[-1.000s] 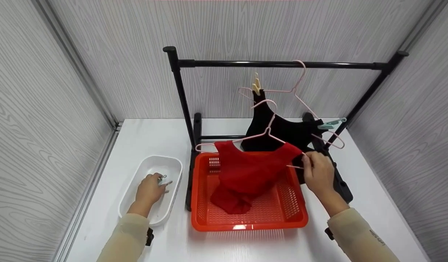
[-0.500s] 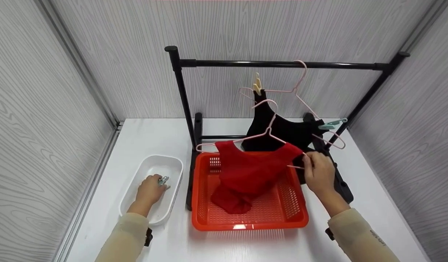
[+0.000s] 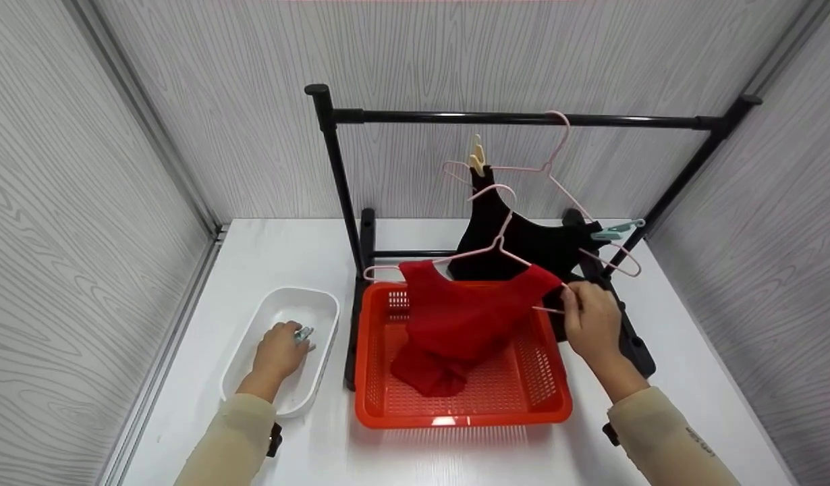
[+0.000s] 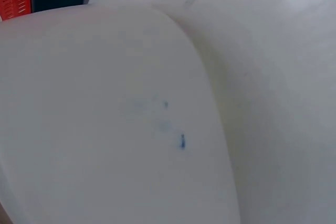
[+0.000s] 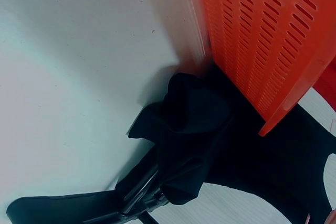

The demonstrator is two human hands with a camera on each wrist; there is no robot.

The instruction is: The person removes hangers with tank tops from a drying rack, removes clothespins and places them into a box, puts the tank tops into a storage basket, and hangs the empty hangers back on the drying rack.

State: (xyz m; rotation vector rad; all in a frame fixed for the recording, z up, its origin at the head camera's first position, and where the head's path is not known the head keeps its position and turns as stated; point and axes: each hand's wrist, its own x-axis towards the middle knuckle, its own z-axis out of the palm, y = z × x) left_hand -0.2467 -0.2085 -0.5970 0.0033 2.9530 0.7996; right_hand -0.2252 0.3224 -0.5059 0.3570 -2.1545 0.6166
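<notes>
Inside a white plastic tub (image 3: 280,291), my left hand (image 3: 278,352) has its thumb and fingers around a pale teal clothespin (image 3: 303,333). A second clip end shows beside the fingertips, partly hidden. My right hand (image 3: 592,320) pinches the right end of a pink hanger (image 3: 499,243). A red sleeveless top (image 3: 462,317) hangs on that hanger by its straps, its lower part bunched in the orange-red basket (image 3: 462,420). The hanger's hook is free of the rail. In the left wrist view, the tub's outer wall (image 4: 105,103) fills most of the picture.
A black garment rack (image 3: 455,117) stands behind the basket. From its rail hangs another pink hanger (image 3: 548,165) with a black top (image 3: 523,239), clipped by a yellow clothespin (image 3: 477,156) and a teal clothespin (image 3: 617,231). Its black cloth (image 5: 194,114) reaches down beside the basket wall (image 5: 262,40).
The teal clothespin has turned and drawn in closer to my left fingertips within the tub. My right hand, the hanger and the red top have barely moved.
</notes>
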